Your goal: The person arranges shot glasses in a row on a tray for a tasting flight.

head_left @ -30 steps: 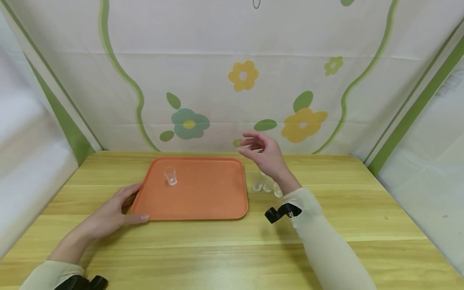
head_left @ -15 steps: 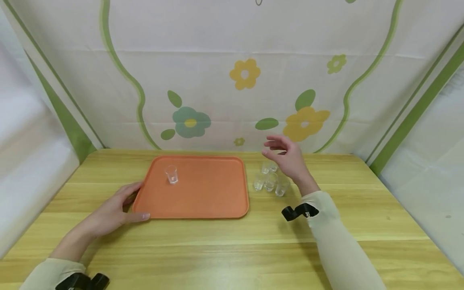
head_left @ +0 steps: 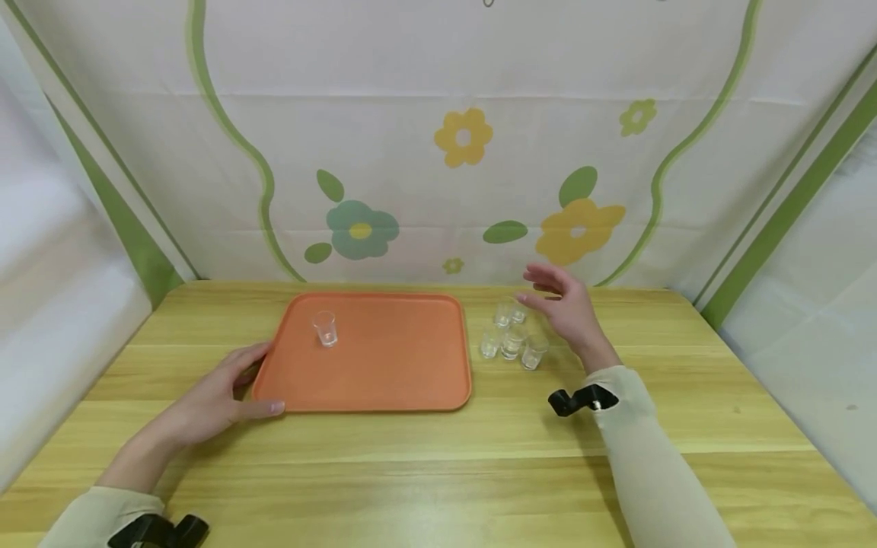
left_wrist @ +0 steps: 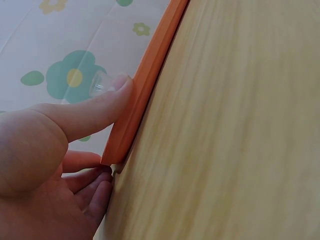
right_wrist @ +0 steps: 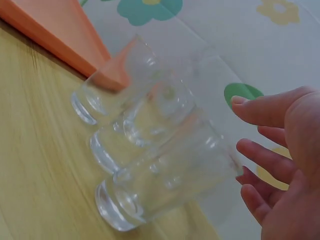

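Orange rectangular tray (head_left: 397, 365) — left hand (head_left: 208, 402) pinches its edge. To its right: five clear tapered cups (head_left: 511, 345); right hand (head_left: 565, 308) empty, loosely spread — likely reaching, pinch next required.

Head view first: the right hand's (head_left: 567, 308) thumb crosses one back glass (head_left: 518, 315), and whether the two touch is too small to tell! The left hand (head_left: 205, 405) hides most of its own lower fingers. Left sleeve (head_left: 96, 517) and right sleeve (head_left: 651, 457), both chopped by the bottom edge; a small ring (head_left: 489, 2), clipped up top. Over to the left wrist: the tray (left_wrist: 147, 75) runs out of the top, the lone glass (left_wrist: 98, 84) half lost behind the thumb. Right wrist, and the clustered glasses (right_wrist: 165, 172) overlap, blurred, tricky to count!
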Demonstrator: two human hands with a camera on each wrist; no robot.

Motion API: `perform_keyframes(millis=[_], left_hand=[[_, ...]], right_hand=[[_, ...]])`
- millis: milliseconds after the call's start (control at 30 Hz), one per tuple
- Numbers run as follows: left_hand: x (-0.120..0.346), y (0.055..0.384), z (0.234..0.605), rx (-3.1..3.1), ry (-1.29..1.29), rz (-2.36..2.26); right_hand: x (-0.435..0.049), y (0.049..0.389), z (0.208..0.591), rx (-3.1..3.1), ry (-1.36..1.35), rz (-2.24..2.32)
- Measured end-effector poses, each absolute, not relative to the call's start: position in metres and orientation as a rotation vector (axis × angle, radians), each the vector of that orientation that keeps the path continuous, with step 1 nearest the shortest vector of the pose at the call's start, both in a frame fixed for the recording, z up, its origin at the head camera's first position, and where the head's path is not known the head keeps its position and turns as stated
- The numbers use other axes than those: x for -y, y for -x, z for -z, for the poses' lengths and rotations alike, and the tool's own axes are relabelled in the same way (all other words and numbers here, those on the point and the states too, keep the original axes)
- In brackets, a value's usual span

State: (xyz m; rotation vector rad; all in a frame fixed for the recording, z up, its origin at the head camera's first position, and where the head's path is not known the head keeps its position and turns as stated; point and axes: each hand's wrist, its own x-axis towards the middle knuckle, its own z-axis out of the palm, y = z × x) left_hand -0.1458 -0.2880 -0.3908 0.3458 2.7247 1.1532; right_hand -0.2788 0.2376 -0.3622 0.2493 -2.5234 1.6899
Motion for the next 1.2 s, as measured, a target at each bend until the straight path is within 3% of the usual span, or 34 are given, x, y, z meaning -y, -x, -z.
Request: perform_keyframes(millis=[567, 1200], left_hand=[[0.286, 0.146, 0.391, -2.705, -0.333, -1.176], [0.286, 0.145, 0.389, -2.696, -0.302, -1.161]], right_hand=[[-0.25, 0.286, 0.391, 2.591, -0.198, -1.914], [-0.244, 0.288, 0.401, 2.722, -0.146, -1.717]])
